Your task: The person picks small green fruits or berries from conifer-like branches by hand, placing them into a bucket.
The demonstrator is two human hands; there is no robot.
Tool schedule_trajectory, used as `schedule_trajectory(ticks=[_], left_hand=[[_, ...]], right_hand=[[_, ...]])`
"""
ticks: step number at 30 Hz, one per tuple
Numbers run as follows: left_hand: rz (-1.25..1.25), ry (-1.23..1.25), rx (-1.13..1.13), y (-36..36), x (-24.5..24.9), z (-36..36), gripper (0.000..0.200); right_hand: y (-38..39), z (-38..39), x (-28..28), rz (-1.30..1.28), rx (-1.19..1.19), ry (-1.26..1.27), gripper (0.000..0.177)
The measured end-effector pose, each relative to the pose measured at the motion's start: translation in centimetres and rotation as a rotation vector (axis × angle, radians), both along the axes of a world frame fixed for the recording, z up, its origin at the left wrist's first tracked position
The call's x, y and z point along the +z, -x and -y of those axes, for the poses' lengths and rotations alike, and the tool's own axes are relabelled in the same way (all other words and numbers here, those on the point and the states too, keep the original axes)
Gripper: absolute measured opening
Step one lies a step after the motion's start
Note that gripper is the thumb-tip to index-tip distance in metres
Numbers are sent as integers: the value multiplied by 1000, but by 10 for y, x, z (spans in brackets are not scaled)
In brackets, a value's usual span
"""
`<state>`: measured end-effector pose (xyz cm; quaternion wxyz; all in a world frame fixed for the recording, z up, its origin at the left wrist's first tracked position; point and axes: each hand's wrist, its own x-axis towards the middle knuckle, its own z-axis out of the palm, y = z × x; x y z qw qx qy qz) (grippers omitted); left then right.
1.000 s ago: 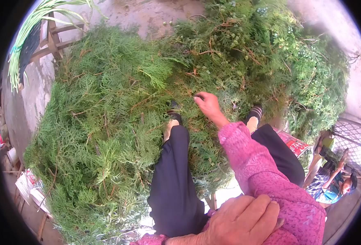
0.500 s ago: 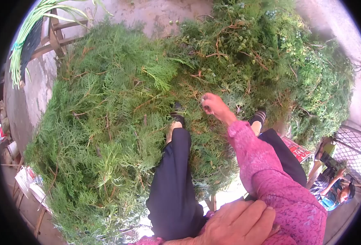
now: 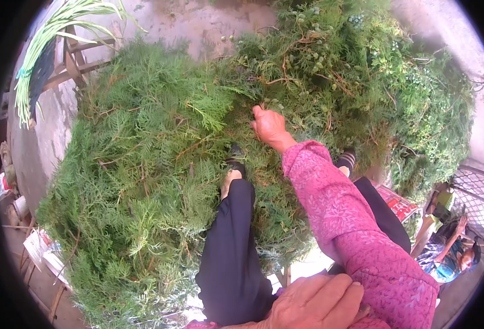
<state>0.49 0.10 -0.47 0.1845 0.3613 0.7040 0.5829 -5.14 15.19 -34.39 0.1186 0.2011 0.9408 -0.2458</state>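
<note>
My right hand reaches out over the pile of cut evergreen branches, its fingers curled and their tips down against the foliage. Whatever those fingers hold is hidden. Close to my body, my left hand is closed, knuckles up, beside my right sleeve; its palm and anything inside are out of sight. Flat, scaly green sprays and brown twigs make up the pile, with small round cones among the far branches. My feet, in dark striped footwear, stand among the greenery.
Long green bean-like strands hang over a wooden frame at upper left. A red and white printed bag lies by my right leg. Another person is at lower right, near a wire mesh panel.
My right hand has moved forward and left, down to the branches. My left hand has barely shifted. At lower right, the other person's raised hand has moved.
</note>
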Motion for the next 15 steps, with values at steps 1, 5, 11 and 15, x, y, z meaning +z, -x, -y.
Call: schedule_trajectory(ticks=[1,5,11,15], left_hand=[[17,34,-27,5,3,-1,26],[-97,68,-45,-10,-8,6,25],[-132,294,-164,-25,0,3,24],[-54,354,-77,-43,-18,6,22]], right_hand=[[-6,-3,-7,-5,-3,0,9],[-53,-5,2,-36,-159,119,13],[-164,-3,54,-253,-456,150,20],[-193,6,115,-352,-629,224,21]])
